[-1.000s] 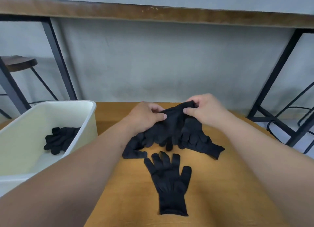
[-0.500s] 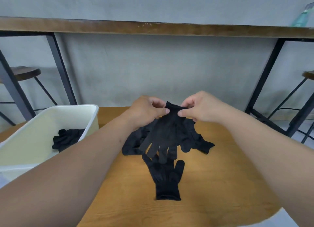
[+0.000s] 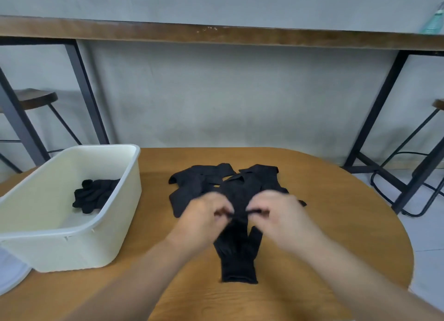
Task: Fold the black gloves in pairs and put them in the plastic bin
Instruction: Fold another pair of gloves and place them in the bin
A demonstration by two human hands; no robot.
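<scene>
On the wooden desk (image 3: 336, 200), one black glove (image 3: 237, 255) is laid flat, and a second glove (image 3: 240, 195) is pinched at its cuff by the left hand (image 3: 204, 217) and right hand (image 3: 281, 215). Behind them, a pile of gloves (image 3: 204, 181) is partly hidden. To the left, folded gloves (image 3: 96, 195) are held in the plastic bin (image 3: 72, 246).

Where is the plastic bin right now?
In the head view the plastic bin sits on the wooden table's left side, left of the loose black gloves, with a bundle of gloves inside.
</scene>
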